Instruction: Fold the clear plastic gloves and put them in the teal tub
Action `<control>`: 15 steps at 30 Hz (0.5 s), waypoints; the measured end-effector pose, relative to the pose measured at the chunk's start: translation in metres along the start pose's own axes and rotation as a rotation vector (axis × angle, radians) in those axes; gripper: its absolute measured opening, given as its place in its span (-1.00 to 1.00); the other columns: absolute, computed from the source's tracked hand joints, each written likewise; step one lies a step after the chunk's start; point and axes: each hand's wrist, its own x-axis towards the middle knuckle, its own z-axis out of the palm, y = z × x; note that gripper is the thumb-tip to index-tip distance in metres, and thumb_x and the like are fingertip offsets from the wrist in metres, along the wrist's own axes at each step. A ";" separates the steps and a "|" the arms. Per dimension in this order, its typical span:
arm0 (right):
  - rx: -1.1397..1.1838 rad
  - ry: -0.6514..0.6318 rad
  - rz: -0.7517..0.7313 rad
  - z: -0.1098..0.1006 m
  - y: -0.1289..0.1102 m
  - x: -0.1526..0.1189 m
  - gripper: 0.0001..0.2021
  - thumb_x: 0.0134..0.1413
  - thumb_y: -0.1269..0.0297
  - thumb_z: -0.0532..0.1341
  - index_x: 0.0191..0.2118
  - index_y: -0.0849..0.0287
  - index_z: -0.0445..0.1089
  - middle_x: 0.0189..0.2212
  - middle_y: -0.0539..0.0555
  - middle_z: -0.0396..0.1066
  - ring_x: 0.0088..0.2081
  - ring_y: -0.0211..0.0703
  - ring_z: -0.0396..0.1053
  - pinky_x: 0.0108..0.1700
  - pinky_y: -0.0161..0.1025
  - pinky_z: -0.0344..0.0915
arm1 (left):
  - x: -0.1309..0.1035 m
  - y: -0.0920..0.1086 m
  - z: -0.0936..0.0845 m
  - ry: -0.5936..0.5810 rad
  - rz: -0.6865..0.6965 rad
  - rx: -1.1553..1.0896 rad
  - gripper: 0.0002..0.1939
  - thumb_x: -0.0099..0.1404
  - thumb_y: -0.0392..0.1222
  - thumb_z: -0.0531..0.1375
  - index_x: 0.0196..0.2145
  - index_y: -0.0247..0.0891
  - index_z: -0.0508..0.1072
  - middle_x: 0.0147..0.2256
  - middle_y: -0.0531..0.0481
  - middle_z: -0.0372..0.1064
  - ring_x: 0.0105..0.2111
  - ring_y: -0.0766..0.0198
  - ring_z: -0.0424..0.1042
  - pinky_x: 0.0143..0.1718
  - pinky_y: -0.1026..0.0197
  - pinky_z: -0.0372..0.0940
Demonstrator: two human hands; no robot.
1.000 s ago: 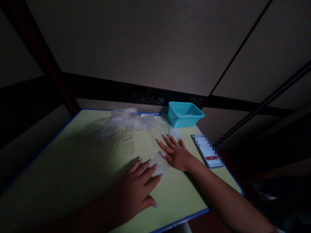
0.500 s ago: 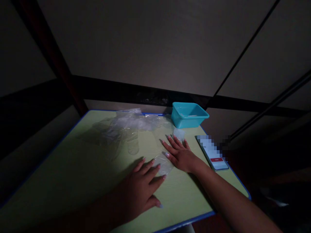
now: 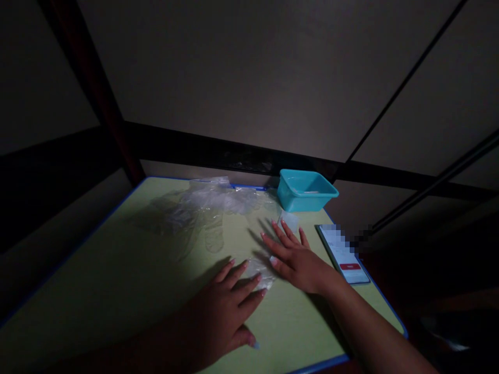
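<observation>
A small piece of clear plastic film point(image 3: 263, 274) lies on the pale green table point(image 3: 156, 291) between my two hands. My left hand point(image 3: 230, 306) is spread palm down, its fingertips at the film's left edge. My right hand point(image 3: 298, 259) has its fingers apart, and the thumb tip is by the film's upper right corner; shadows beneath suggest it is slightly raised. Just beyond its fingers is a small whitish square packet point(image 3: 289, 221). Farther back rests a crumpled heap of clear plastic, apparently disposable gloves point(image 3: 214, 200), one glove-like finger reaching forward.
A turquoise plastic basket point(image 3: 306, 202) with something pale inside stands at the back right edge. A phone point(image 3: 346, 259) with a lit screen lies along the right edge. Behind the table rises a pale panelled wall or cabinet point(image 3: 234, 78). The light is dim.
My right hand has lifted a little and shifted right, off the film. My left hand stays nearly in place. The view has shifted slightly.
</observation>
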 end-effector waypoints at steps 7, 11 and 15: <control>0.058 -0.125 -0.153 0.011 -0.015 -0.002 -0.47 0.33 -0.02 -0.08 0.34 -0.27 -0.22 0.37 -0.03 -0.54 0.36 0.11 -0.54 0.25 0.33 -0.47 | -0.001 0.000 0.002 0.002 -0.024 -0.016 -0.28 0.09 0.14 0.34 0.16 -0.11 0.31 0.15 -0.08 0.31 0.19 -0.26 0.16 0.16 -0.31 0.04; 0.025 -0.102 -0.080 0.013 -0.007 0.003 -0.48 0.34 -0.01 -0.10 0.35 -0.25 -0.25 0.37 0.00 -0.55 0.36 0.11 -0.55 0.25 0.33 -0.47 | -0.001 0.000 0.001 0.007 -0.037 -0.027 -0.26 0.06 0.14 0.36 0.16 -0.07 0.31 0.18 -0.05 0.26 0.20 -0.22 0.16 0.18 -0.27 0.03; 0.011 -0.088 0.014 0.013 0.005 0.006 -0.47 0.35 -0.03 -0.14 0.36 -0.22 -0.28 0.37 0.02 -0.55 0.35 0.12 -0.57 0.24 0.34 -0.43 | -0.002 -0.001 0.000 0.023 -0.034 -0.056 -0.30 0.09 0.18 0.32 0.14 -0.08 0.34 0.18 -0.04 0.27 0.23 -0.25 0.07 0.20 -0.30 -0.03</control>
